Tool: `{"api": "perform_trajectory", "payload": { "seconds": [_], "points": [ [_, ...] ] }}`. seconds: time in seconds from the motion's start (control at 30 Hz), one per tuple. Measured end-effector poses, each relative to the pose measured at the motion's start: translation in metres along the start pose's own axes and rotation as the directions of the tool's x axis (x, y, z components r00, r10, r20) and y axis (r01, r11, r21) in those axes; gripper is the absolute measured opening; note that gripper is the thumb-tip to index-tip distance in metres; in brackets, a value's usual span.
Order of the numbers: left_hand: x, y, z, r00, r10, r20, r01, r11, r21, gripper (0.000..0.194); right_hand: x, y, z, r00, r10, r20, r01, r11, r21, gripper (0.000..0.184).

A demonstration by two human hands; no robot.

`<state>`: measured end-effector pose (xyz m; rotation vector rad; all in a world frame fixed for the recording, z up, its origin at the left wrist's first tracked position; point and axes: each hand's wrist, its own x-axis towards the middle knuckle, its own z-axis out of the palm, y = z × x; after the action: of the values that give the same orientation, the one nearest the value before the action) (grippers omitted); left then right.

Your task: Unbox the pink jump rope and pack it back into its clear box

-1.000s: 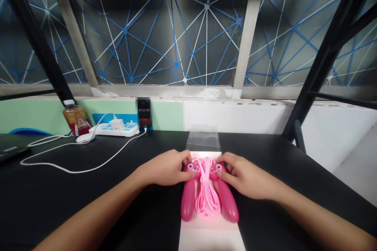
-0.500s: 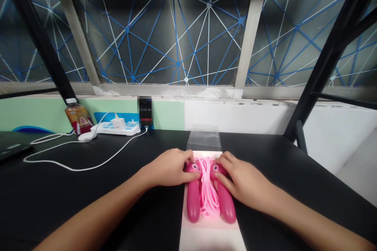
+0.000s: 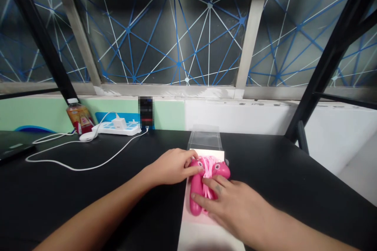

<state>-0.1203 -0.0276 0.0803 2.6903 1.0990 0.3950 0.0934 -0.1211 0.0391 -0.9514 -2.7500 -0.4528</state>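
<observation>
A pink skipping rope (image 3: 208, 166) with two cartoon-faced handles and a coiled pink cord lies on a white card (image 3: 206, 235) on the black table. My left hand (image 3: 171, 166) rests at the top of the left handle (image 3: 194, 192), fingers curled against its head. My right hand (image 3: 232, 208) lies flat over the right handle and cord, fingers spread and covering their lower part. A clear plastic box (image 3: 204, 139) stands just beyond the card's far end.
At the back left are a drink bottle (image 3: 79, 118), a white power strip (image 3: 116, 127) with a charger, and a white cable (image 3: 73, 164) trailing over the black table (image 3: 59, 196). A black frame post (image 3: 326, 62) rises on the right.
My right hand has slid from the top of the right handle down and inward, and now lies over the rope. The two handles have been pushed closer together. My left hand stays in place.
</observation>
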Motion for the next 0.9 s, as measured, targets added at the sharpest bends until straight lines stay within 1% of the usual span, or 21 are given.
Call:
{"api": "perform_trajectory", "payload": {
  "seconds": [0.03,0.1,0.17,0.2,0.23,0.33,0.37,0.43,0.53,0.63,0.7,0.77,0.83,0.9],
  "points": [
    [0.001,-0.003,0.001,0.999,-0.016,-0.033,0.016,1.000,-0.002,0.024,0.000,0.002,0.001,1.000,0.010,0.008,-0.010,1.000,0.006,0.042],
    [0.004,-0.012,0.003,0.989,-0.044,-0.144,0.047,0.999,0.018,0.022,0.001,0.007,0.003,1.000,0.028,0.008,-0.028,0.999,0.017,0.039],
    [0.006,-0.023,0.007,0.965,-0.037,-0.258,0.053,0.997,0.056,0.024,0.002,0.011,0.004,0.999,0.038,0.008,-0.038,0.999,0.026,0.040],
    [0.006,-0.029,0.009,0.959,-0.019,-0.282,0.036,0.998,0.057,0.028,0.002,0.013,0.005,0.999,0.039,0.011,-0.039,0.999,0.031,0.042],
    [0.007,-0.034,0.011,0.961,-0.001,-0.277,0.015,0.999,0.046,0.034,0.003,0.014,0.005,0.999,0.038,0.015,-0.038,0.999,0.034,0.044],
    [0.008,-0.045,0.015,0.984,0.018,-0.177,-0.021,1.000,-0.012,0.045,0.003,0.014,0.005,0.999,0.032,0.010,-0.032,0.999,0.018,0.046],
    [0.009,-0.047,0.015,0.987,0.017,-0.157,-0.022,0.999,-0.030,0.045,0.003,0.013,0.004,1.000,0.023,-0.002,-0.023,1.000,0.009,0.045],
    [0.011,-0.048,0.014,0.987,0.009,-0.162,-0.019,0.998,-0.058,0.040,0.002,0.010,0.000,1.000,-0.003,-0.014,0.003,1.000,0.011,0.041],
    [0.014,-0.047,0.011,0.981,0.004,-0.196,-0.020,0.997,-0.077,0.024,0.001,0.006,-0.007,0.999,-0.034,-0.019,0.035,0.999,0.042,0.038],
    [0.016,-0.045,0.010,0.982,0.016,-0.186,-0.036,0.994,-0.105,0.013,-0.001,0.002,-0.011,0.999,-0.041,-0.016,0.042,0.997,0.057,0.038],
    [0.014,-0.044,0.010,0.986,0.003,-0.168,-0.029,0.988,-0.151,0.014,-0.001,0.000,-0.010,0.999,-0.033,-0.001,0.033,0.997,0.065,0.037],
    [0.011,-0.041,0.009,0.989,-0.004,-0.147,-0.024,0.981,-0.191,0.020,0.000,0.002,-0.007,1.000,-0.013,-0.002,0.013,0.998,0.054,0.036],
    [0.007,-0.036,0.008,0.992,0.018,-0.125,-0.043,0.980,-0.197,0.026,0.002,0.007,-0.002,1.000,0.021,-0.010,-0.021,1.000,0.021,0.035],
    [0.004,-0.027,0.006,0.992,0.050,-0.116,-0.070,0.982,-0.173,0.027,0.005,0.016,0.003,0.999,0.049,-0.007,-0.050,0.999,-0.022,0.039]
  ]
}}
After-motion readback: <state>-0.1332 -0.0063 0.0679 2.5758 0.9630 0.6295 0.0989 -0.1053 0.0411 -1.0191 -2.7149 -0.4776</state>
